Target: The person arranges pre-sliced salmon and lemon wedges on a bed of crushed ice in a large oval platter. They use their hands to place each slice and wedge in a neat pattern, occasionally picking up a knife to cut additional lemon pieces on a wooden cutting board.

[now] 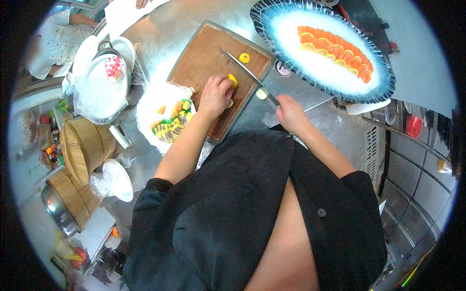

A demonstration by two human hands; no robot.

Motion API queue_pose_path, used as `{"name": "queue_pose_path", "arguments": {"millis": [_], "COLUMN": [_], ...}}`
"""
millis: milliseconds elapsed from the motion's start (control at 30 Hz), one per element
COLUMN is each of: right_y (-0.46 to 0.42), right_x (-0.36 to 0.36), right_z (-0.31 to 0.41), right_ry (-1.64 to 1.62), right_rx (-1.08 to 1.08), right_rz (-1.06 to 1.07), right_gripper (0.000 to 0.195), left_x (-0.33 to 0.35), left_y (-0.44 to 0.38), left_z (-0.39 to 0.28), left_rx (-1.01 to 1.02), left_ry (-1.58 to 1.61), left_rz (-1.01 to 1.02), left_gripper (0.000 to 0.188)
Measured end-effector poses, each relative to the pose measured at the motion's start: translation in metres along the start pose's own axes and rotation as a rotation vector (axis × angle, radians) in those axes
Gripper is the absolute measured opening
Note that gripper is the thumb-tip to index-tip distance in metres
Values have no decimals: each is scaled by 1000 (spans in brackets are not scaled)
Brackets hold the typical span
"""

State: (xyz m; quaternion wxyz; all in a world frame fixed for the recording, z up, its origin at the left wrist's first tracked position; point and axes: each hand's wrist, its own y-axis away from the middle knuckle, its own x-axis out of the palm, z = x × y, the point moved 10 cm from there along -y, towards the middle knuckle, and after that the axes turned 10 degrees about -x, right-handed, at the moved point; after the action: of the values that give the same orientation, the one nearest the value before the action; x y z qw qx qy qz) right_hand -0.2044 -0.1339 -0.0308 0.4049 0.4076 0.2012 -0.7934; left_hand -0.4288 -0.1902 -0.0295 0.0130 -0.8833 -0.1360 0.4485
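My left hand point(215, 95) holds a yellow lemon point(233, 81) down on the wooden cutting board point(196, 62). In my right hand point(290, 113) is the handle of a long knife point(245, 69); its blade reaches over the board, right of the lemon. A lemon end piece point(244, 58) lies on the board beyond the blade, and another cut piece point(261, 94) is beside the board near the handle. At the upper right, a large oval platter point(291, 69) with a dark blue rim bears a row of orange slices, apparently fish, alternating with lemon slices.
Left of the board, a white plate point(145, 109) carries sliced food. Wrapped plates point(91, 98), wooden tubs point(89, 142) and a white bowl point(122, 180) stand farther left. Another person's hand point(143, 3) is at the top, and a person in white point(58, 40) at the upper left.
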Motion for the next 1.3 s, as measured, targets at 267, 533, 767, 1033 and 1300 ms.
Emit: {"name": "queue_pose_path", "arguments": {"millis": [267,533,767,1033,1300], "right_y": [-23,9,8,-43,0], "right_x": [12,-23,-5,39,-24], "right_z": [16,45,33,27,42], "right_ry": [71,165,96,75,137], "right_rx": [111,92,143,116,152], "right_rz": [235,391,400,310,489], "right_gripper": [16,15,20,21,19], "left_x": [-1,12,12,9,6], "left_y": [-7,-11,-11,-11,-8], "left_z": [-9,-2,-4,-1,-6], "left_rx": [108,132,122,146,127], "left_ry": [-63,-80,-65,-29,-61], "left_rz": [11,84,74,46,39], "left_gripper": [21,20,20,24,19]}}
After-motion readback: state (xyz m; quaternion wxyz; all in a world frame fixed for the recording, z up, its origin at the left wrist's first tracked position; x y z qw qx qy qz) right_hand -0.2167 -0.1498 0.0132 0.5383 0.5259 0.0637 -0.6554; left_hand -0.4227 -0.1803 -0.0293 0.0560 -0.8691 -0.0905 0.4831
